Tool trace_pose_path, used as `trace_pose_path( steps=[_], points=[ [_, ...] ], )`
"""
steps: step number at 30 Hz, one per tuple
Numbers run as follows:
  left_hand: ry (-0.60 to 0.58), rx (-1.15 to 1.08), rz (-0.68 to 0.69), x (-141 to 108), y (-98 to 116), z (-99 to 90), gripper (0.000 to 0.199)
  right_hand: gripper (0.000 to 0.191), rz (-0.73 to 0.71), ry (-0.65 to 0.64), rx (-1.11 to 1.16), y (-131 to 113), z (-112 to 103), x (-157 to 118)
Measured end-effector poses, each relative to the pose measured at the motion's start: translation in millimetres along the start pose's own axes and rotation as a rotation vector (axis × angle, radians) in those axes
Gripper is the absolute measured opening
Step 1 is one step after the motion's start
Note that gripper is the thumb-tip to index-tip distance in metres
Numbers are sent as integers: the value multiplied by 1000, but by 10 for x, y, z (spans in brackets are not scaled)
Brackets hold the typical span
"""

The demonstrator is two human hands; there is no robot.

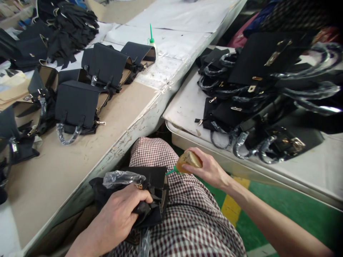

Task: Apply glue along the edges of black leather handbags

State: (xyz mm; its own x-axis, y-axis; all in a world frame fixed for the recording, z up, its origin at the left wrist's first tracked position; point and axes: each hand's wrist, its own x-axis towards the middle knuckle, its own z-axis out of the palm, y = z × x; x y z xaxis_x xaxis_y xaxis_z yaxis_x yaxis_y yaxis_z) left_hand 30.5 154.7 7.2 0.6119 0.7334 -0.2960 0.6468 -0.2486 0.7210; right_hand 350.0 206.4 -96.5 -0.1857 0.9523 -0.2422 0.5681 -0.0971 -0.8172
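A black handbag (154, 175) lies on my lap, over a checked cloth (187, 203). My left hand (120, 208) is closed on the bag's dark material near its plastic-wrapped handle (124, 178). In my right hand (207, 167) is a squeeze bottle (187, 162) of amber liquid with a thin green nozzle. The bottle is tipped to the left, and its nozzle tip is at the bag's right upper edge. Whether the tip touches the bag I cannot tell.
On the left table (112, 142) stand several black handbags (76, 103) and another green-tipped bottle (152, 42). A heap of black pieces (72, 28) lies farther back. More black handbags (257, 64) are piled on the right table (182, 103).
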Motion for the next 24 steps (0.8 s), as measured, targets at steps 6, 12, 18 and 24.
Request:
trace_pose_path(
  steps=[6, 12, 18, 24],
  points=[
    [43, -2, 1, 0, -26, -11, 55, 43, 53, -97, 46, -2, -33, -107],
    [61, -4, -5, -5, -31, 0, 56, 48, 13, 61, 54, 63, 20, -172],
    [74, -22, 4, -20, -12, 22, 53, 45, 45, -34, 53, 35, 20, -227],
    [74, -21, -13, -101, -17, 47, 60, 44, 194, 21, 277, -44, -57, -281]
  ],
)
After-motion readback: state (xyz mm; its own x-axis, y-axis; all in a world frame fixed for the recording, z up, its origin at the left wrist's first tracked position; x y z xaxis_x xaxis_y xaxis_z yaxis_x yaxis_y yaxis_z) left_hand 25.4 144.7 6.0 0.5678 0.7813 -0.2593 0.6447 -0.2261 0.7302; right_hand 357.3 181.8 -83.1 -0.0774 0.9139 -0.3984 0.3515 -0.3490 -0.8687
